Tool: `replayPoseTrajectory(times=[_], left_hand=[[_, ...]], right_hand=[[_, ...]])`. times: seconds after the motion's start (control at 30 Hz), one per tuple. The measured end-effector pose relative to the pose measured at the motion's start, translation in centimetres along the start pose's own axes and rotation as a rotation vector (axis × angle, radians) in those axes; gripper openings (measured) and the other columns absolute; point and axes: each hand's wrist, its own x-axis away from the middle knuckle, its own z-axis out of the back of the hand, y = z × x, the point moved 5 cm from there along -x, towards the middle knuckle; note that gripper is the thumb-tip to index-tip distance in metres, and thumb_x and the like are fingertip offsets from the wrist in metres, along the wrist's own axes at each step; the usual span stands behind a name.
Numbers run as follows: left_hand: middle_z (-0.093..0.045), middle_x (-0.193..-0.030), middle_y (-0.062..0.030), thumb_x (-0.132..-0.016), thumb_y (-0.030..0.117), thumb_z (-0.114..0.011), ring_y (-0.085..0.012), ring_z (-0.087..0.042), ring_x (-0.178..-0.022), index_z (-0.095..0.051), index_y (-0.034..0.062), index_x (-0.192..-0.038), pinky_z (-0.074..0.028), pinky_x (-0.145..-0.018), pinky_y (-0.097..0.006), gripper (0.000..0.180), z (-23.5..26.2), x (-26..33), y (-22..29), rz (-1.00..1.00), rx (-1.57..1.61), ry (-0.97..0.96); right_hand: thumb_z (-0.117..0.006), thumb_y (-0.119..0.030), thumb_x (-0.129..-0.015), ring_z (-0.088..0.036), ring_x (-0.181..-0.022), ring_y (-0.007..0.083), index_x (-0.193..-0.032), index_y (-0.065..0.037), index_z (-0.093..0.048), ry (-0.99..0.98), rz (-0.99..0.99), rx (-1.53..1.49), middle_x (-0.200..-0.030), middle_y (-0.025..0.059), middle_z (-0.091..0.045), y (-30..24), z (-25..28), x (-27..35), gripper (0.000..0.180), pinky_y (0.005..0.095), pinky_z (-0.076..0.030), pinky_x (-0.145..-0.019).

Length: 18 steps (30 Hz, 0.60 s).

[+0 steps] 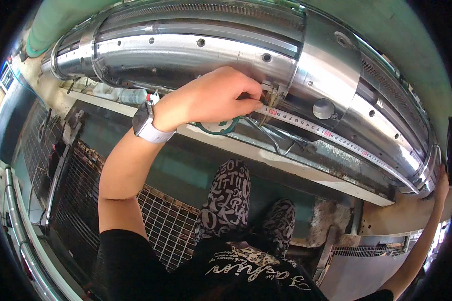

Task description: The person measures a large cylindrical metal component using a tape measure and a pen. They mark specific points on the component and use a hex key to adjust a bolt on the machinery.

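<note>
My left hand, wearing a watch on its wrist, pinches the white tape measure blade between thumb and fingers. From there the blade stretches to the right along the shiny metal cylinder, bending towards its right end. My right hand is at the far right, beside the cylinder's end ring. Its fingers show only in part near the picture's rim, and what they hold is hidden. The tape's case does not show. Just below my left hand hangs a dark green loop of cord or hose.
A pale ledge runs below the cylinder. Clear plastic bottles lie on it, left of my wrist. Metal grating covers part of the floor near my legs. Green machine housing rises behind the cylinder. A metal rail stands at left.
</note>
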Motion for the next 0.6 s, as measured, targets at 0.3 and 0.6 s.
replayPoseTrajectory(times=[0.3, 0.6], left_hand=[[-0.055, -0.064, -0.0177, -0.078, 0.015, -0.057, -0.0322, -0.054, -0.058, -0.059, 0.0009, -0.075, -0.042, -0.057, -0.037, 0.015, 0.1, 0.1, 0.1, 0.020, -0.003, -0.005], [-0.056, -0.064, -0.0177, -0.078, 0.017, -0.059, -0.0333, -0.055, -0.060, -0.060, 0.0010, -0.074, -0.042, -0.057, -0.037, 0.016, 0.0, 0.0, 0.2, 0.011, -0.002, 0.019]], right_hand=[[-0.038, -0.018, -0.094, -0.056, -0.099, 0.0287, -0.125, -0.006, -0.047, 0.179, 0.142, 0.337, -0.107, 0.0179, -0.058, -0.4, 0.2, -0.2, 0.035, 0.0343, -0.044, -0.082], [-0.041, -0.019, -0.092, -0.056, -0.093, 0.0325, -0.123, -0.006, -0.047, 0.189, 0.045, 0.192, -0.104, 0.0192, -0.057, -0.1, 0.3, -0.9, 0.034, 0.0378, -0.045, -0.076]])
